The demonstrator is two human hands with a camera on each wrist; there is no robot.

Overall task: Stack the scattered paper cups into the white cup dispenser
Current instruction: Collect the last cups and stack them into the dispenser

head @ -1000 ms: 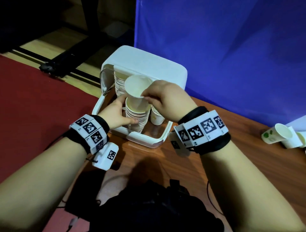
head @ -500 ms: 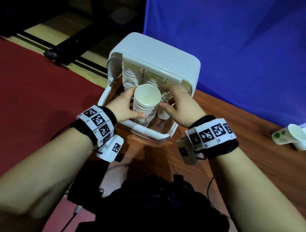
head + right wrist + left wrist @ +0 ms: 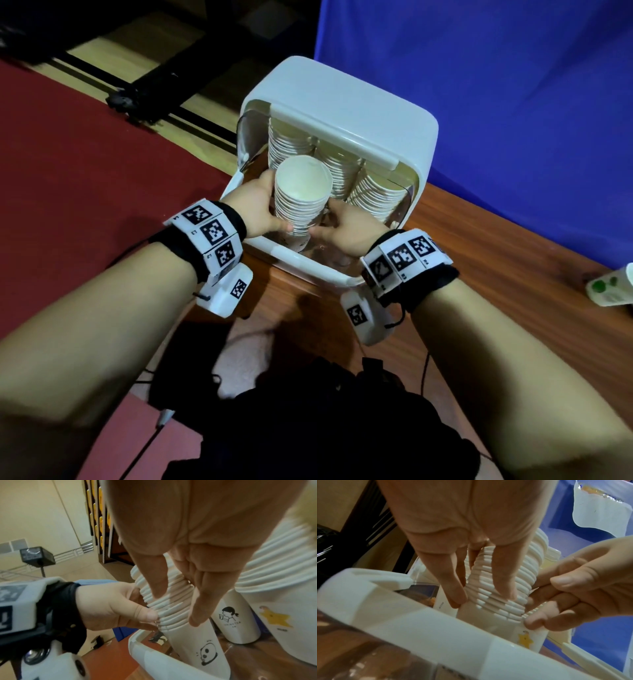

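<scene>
Both hands on one nested stack of paper cups [image 3: 301,198]. Left hand [image 3: 255,205] wraps its left side, thumb and fingers curled onto the ribbed rims; right hand [image 3: 346,229] grips the right side low down, fingers [image 3: 539,620] pinching the bottom rims. Stack stands tilted in the front-left of the white cup dispenser [image 3: 346,113], base down behind the front lip; top cup's mouth open toward the head camera. Bottom cup of the stack carries a panda print [image 3: 207,654]. Behind it inside the dispenser: three more stacks [image 3: 342,164] leaning back under the raised lid; one has a drinking-girl print [image 3: 229,615], one a yellow star [image 3: 276,618]. Dispenser sits at the left end of the wooden table [image 3: 513,274]. Far right on the table, well apart: loose cup with green print [image 3: 611,286], lying on its side, partly cut off by the frame. Blue backdrop [image 3: 496,68] behind.
</scene>
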